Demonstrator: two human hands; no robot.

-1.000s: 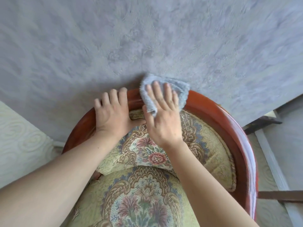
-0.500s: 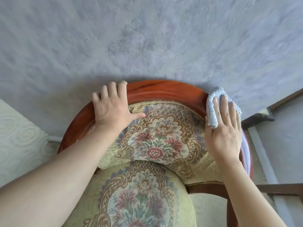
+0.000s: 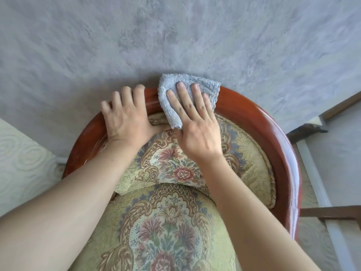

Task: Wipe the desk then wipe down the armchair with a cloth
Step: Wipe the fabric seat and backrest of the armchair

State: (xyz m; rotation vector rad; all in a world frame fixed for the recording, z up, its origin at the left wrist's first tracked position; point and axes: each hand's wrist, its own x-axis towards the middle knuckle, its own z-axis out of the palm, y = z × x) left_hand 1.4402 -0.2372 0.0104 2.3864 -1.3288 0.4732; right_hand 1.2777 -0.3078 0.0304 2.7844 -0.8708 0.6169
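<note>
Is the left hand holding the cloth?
No, the cloth lies under the right hand on the rim; the left hand rests bare beside it.

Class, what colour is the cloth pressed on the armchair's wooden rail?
Pale blue-grey, fluffy: the cloth under the right hand, clearest in the head view.
</note>
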